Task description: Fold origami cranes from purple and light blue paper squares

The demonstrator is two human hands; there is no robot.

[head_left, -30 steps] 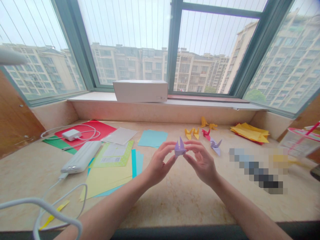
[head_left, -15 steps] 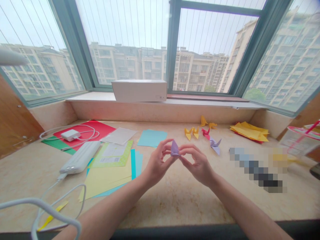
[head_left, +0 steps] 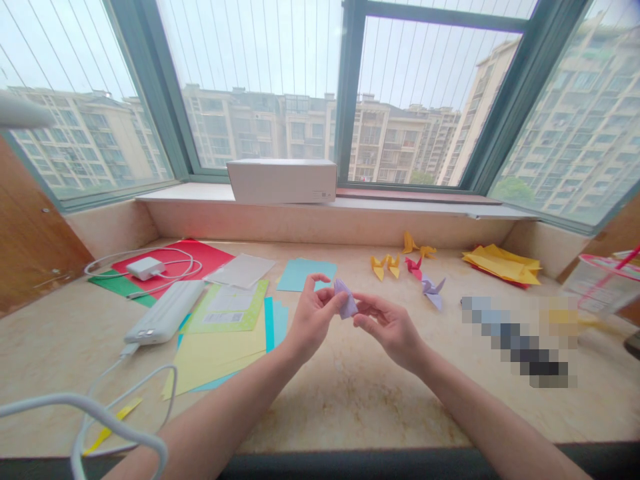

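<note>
The left hand (head_left: 311, 321) grips a small, pointed, folded piece of lilac paper (head_left: 345, 300), its thumb lying across the near face and the index finger raised and curled away. The piece is held up above the beige marbled stone tabletop (head_left: 350, 407), at the middle of the view, between the two hands and tilted with one point up. The right hand (head_left: 395, 331) has its fingers bent at the lower right edge of the piece; whether they are clamped on it or only resting beside it, I cannot tell.

Beyond the right hand stands a loose group of folded paper birds: two yellow birds (head_left: 379, 269) side by side, a red bird (head_left: 414, 268) just right of them, a lilac bird (head_left: 433, 292) nearer the hand, and orange-yellow folded figures (head_left: 410, 242) behind. Farther right lies a stack of yellow paper (head_left: 503, 265), with a clear plastic cup with a red rim (head_left: 597, 287) near the edge of view.

Just beyond the left hand lie light blue square sheets (head_left: 303, 272). To its left are pale yellow sheets (head_left: 215, 363), a green-and-white printed packet (head_left: 250, 310) partly over them, and a white rectangular power bank (head_left: 165, 313) with a cable plugged in.
</note>
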